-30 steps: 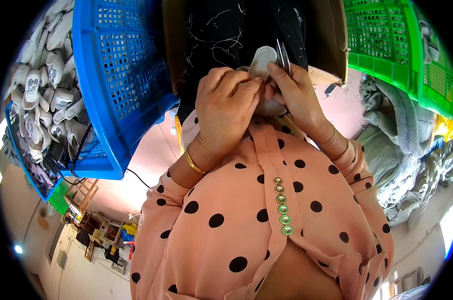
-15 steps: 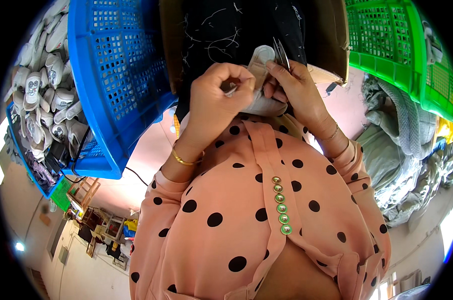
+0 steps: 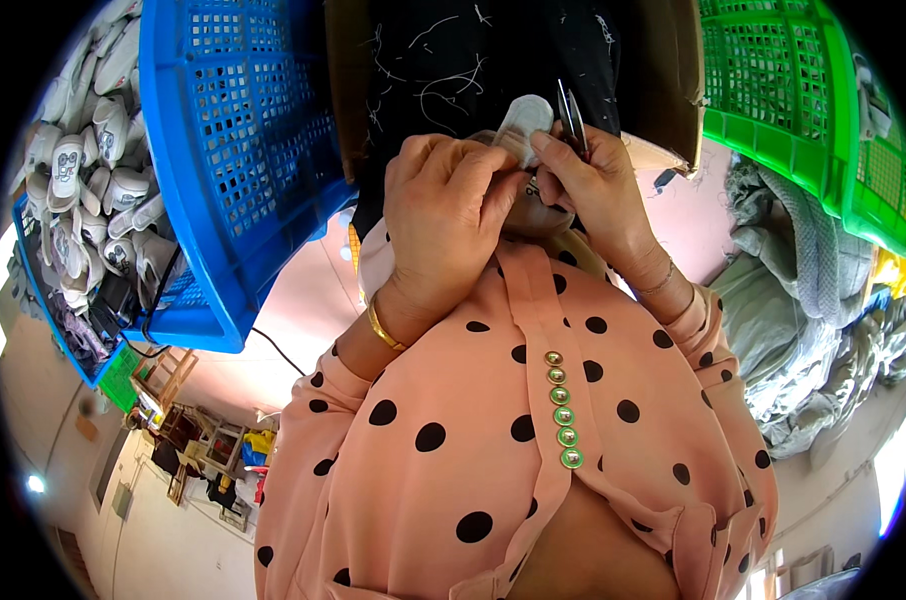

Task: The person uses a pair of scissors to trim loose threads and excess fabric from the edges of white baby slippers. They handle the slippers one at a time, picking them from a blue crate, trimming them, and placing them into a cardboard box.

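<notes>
Above my lap, a small pale fabric shoe (image 3: 525,118) is between my two hands, its rounded end pointing away from me. My left hand (image 3: 448,205) is closed, with thumb and fingertips pinched at the shoe's near part; the fingers hide much of what they grip. My right hand (image 3: 595,185) presses its thumb on the shoe's side. The same hand keeps metal thread snips (image 3: 571,118) in its fingers, the two pointed blades sticking up and away from the shoe. A darker part of the shoe shows beneath the hands.
A blue plastic crate (image 3: 253,150) stands close on the left, beyond it a heap of small white shoes (image 3: 68,175). To the right are a green crate (image 3: 773,90) and piled grey fabric (image 3: 803,290). A cardboard box (image 3: 663,80) is ahead; loose threads lie on my dark trousers (image 3: 443,60).
My left hand has moved from a raised curled pinch beside the shoe to lie over it, knuckles up. The shoe has tilted slightly; the snips stay in my right hand.
</notes>
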`<state>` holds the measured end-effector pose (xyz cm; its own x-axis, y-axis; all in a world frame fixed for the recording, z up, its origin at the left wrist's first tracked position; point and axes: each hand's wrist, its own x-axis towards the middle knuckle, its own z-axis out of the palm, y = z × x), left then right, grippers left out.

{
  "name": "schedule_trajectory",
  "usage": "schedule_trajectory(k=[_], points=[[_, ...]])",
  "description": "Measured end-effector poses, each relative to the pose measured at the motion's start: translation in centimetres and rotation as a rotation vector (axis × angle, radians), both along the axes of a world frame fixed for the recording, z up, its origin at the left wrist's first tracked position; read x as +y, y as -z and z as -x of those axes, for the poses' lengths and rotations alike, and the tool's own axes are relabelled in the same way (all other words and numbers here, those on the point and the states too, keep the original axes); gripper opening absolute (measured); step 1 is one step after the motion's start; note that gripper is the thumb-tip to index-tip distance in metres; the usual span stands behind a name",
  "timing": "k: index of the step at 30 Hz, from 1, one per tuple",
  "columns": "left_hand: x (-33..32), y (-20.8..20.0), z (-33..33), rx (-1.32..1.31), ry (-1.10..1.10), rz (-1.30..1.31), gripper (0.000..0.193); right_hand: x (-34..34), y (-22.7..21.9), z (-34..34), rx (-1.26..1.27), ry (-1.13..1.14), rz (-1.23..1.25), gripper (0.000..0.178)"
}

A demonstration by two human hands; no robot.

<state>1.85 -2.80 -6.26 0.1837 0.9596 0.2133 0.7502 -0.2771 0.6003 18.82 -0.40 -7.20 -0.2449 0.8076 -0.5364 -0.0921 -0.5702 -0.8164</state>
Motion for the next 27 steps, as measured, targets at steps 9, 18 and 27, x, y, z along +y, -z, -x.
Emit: schedule_trajectory(k=[9,18,27], points=[[-0.1,-0.2,-0.9,0.099,-0.021,-0.033,0.012,-0.6,0.1,0.5,-0.009,0.047,-0.037,0.023],[0.5,-0.5,0.2,-0.323,0.069,0.339,0.008,0.4,0.4,-0.1,-0.054,-0.046,-0.044,0.021],[1.7,-0.4,1.7,-0.923,-0.158,0.665,0.009,1.0,1.6,-0.3,-0.041,-0.098,-0.004,0.029]])
